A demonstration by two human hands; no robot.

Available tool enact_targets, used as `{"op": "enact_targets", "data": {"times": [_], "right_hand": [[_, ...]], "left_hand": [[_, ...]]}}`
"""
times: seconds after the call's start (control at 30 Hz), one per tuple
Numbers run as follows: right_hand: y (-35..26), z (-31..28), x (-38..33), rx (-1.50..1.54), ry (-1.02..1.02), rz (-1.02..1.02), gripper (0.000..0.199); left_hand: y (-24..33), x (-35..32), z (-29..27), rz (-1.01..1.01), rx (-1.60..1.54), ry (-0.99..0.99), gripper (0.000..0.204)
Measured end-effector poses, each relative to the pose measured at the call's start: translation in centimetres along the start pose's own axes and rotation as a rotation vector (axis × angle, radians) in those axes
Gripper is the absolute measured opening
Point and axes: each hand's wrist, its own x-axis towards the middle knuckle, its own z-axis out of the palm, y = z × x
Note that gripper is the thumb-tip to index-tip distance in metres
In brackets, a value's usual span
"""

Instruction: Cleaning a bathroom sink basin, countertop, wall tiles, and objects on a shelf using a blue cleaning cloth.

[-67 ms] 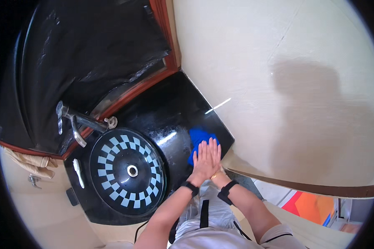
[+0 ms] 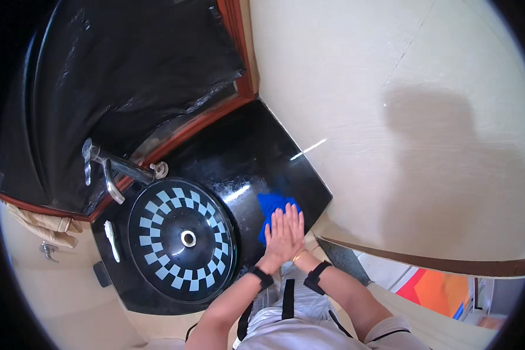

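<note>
A blue cloth (image 2: 269,202) lies crumpled on the black countertop (image 2: 239,137), right of the round basin. Both my hands press on its near right part with the fingers stretched out flat. My left hand (image 2: 278,240) rests partly over my right hand (image 2: 297,234), and the two are side by side at the fingertips. The palms hide some of the cloth, and neither hand is wrapped round it. A black band sits on each wrist.
Left of my hands is the black basin (image 2: 230,265) with a checkered ring and a central drain (image 2: 188,238). Behind it stands a metal faucet (image 2: 119,168). A white-handled brush (image 2: 111,240) lies on the counter's left side. A pale wall (image 2: 344,70) borders the right.
My hands and the blue cloth have slid slightly left and nearer to me over the countertop. The view has shifted a little too.
</note>
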Motion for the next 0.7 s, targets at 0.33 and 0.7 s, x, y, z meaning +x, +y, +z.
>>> {"op": "enact_targets", "data": {"times": [0.33, 0.7], "right_hand": [[-3.5, 0.2, -0.6, -0.015, -0.258, -0.211, 0.058], [-3.9, 2.7, 10.1, -0.588, -0.285, -0.243, 0.058]], "left_hand": [[-1.7, -0.7, -2.6, -0.227, -0.08, -0.135, 0.103], [-4.7, 8.3, -4.9, -0.266, -0.03, 0.095, 0.097]]}}
